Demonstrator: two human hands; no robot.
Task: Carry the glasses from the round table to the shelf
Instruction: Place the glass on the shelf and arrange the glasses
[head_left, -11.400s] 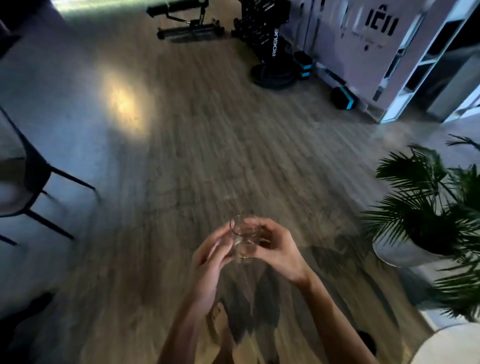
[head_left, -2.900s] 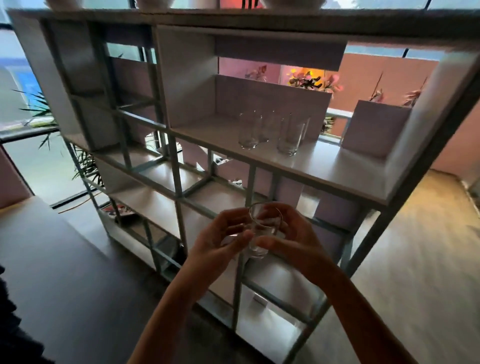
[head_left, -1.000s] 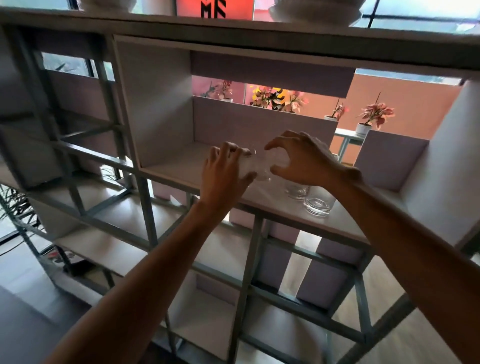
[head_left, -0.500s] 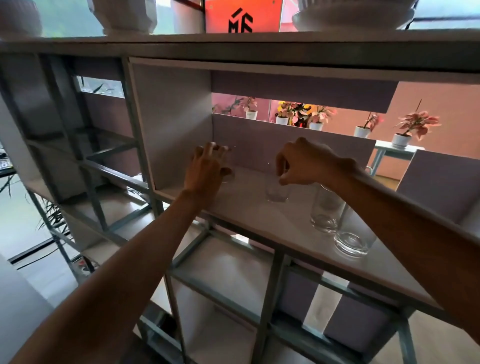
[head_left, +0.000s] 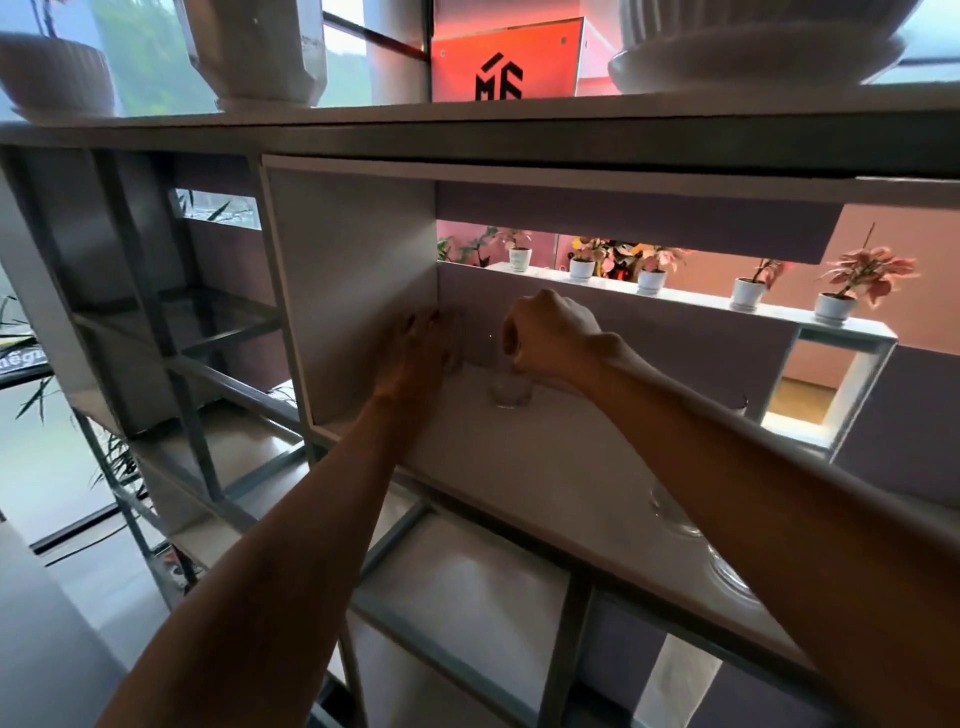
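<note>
Head view: at the shelf (head_left: 519, 467), a person reaches both arms into the upper compartment. The right hand (head_left: 553, 338) sits directly over a glass (head_left: 511, 397) that stands upright, base on the board, deep toward the back panel. Its fingers curl down around the rim from above, so the release looks to be a straight lift up and back. The left hand (head_left: 421, 353) lies just left of the glass, near the back left corner, and no nearer to it than the right hand. Its fingers are stretched almost straight. A faint clear shape by its fingertips may be another glass, and whether the hand touches it cannot be told. 2 more glasses (head_left: 675, 519) stand nearer the front edge on the right, partly hidden under the right forearm. Pulling that arm out low could brush them.
</note>
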